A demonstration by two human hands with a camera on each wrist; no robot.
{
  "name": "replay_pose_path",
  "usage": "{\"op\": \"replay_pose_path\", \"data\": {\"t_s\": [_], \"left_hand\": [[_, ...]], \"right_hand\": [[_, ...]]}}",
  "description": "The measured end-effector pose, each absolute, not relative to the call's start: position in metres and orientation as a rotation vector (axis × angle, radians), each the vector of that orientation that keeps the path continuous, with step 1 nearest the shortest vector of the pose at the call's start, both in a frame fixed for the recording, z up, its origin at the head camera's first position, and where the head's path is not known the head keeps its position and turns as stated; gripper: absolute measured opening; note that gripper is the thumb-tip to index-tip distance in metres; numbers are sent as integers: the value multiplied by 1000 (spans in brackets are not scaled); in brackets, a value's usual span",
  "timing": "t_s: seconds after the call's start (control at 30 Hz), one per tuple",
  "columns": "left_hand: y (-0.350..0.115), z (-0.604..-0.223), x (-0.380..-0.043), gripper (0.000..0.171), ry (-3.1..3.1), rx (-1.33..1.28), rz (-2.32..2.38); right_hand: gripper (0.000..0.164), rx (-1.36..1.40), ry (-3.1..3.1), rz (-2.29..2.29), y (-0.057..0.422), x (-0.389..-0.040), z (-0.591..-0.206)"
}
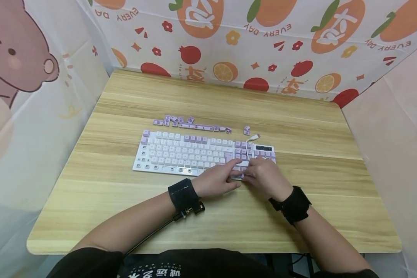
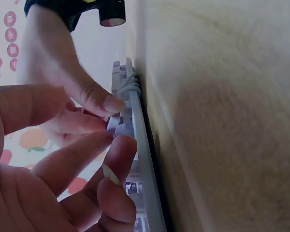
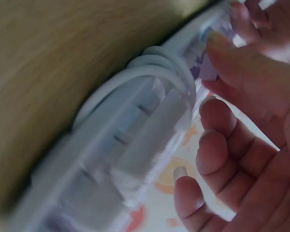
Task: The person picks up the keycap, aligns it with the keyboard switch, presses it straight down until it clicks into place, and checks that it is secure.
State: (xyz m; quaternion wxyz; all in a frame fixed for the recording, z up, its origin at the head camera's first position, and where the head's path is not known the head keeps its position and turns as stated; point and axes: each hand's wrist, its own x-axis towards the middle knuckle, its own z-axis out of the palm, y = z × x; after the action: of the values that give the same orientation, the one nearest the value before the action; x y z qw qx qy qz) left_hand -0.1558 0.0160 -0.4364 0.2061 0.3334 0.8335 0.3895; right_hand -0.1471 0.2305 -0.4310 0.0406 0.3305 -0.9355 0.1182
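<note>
A white and purple keyboard [image 1: 180, 152] lies on the table, several of its front and left-side positions bare of keycaps. My right hand [image 1: 268, 177] is over its right part. In the right wrist view, the thumb and index finger pinch a purple keycap [image 3: 208, 70] low over the keyboard's front edge. My left hand [image 1: 213, 180] reaches in from the left, fingers loosely bent. In the left wrist view, one left fingertip [image 2: 106, 137] is right at the keycaps beside the right hand's fingers. A white cable [image 3: 154, 70] is looped around the keyboard near the right hand.
Behind the keyboard lie loose purple keycaps [image 1: 167, 120], among them a long space bar [image 1: 196, 126]. Two small keycaps [image 1: 246, 131] sit farther right. The cable's plug [image 1: 254, 137] rests at the keyboard's back edge. Printed curtains [image 1: 208, 50] enclose the wooden table [image 1: 125, 216].
</note>
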Motion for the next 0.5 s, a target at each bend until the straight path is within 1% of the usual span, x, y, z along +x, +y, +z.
{"op": "replay_pose_path", "data": {"t_s": [0.17, 0.27, 0.4, 0.5], "left_hand": [[17, -439, -153, 73, 2354, 996, 1029], [17, -441, -151, 72, 2371, 1023, 992], [17, -440, -150, 71, 2397, 1034, 961], [16, -439, -150, 71, 2415, 1028, 953]], "right_hand": [[13, 886, -3049, 828, 241, -165, -435], [9, 862, -3088, 1014, 245, -169, -437], [4, 859, -3097, 1103, 247, -170, -437], [10, 775, -3164, 1067, 244, -173, -432]]}}
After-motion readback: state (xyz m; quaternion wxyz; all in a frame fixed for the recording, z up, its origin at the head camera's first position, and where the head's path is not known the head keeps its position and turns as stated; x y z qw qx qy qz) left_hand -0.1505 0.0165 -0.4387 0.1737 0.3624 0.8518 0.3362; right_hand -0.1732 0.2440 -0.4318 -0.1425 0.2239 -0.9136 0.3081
